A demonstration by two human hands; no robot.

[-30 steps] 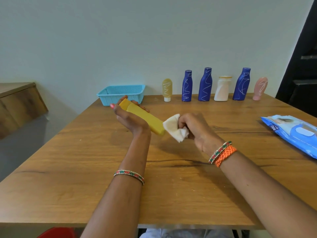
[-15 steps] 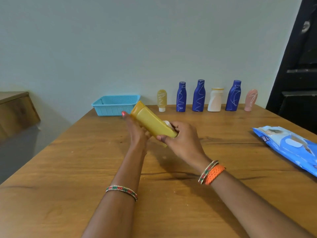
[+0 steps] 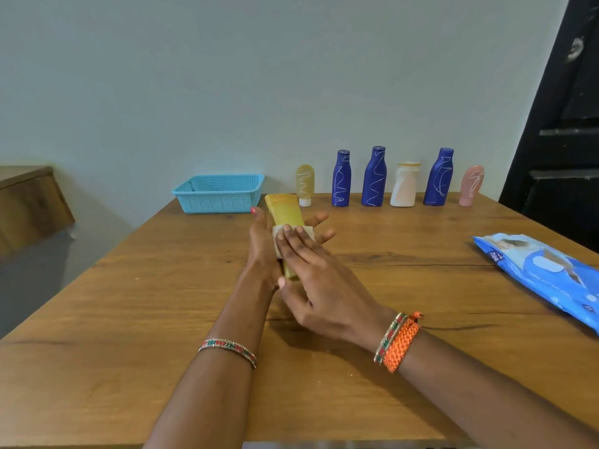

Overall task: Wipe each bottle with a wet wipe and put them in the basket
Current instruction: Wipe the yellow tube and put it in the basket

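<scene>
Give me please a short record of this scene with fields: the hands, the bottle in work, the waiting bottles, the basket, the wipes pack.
left hand: holds the yellow bottle from below
right hand: flat fingers press the wipe on the bottle
waiting bottles: six upright in a row by the wall
basket: blue, far left of the table
wipes pack: blue, at the right edge
</scene>
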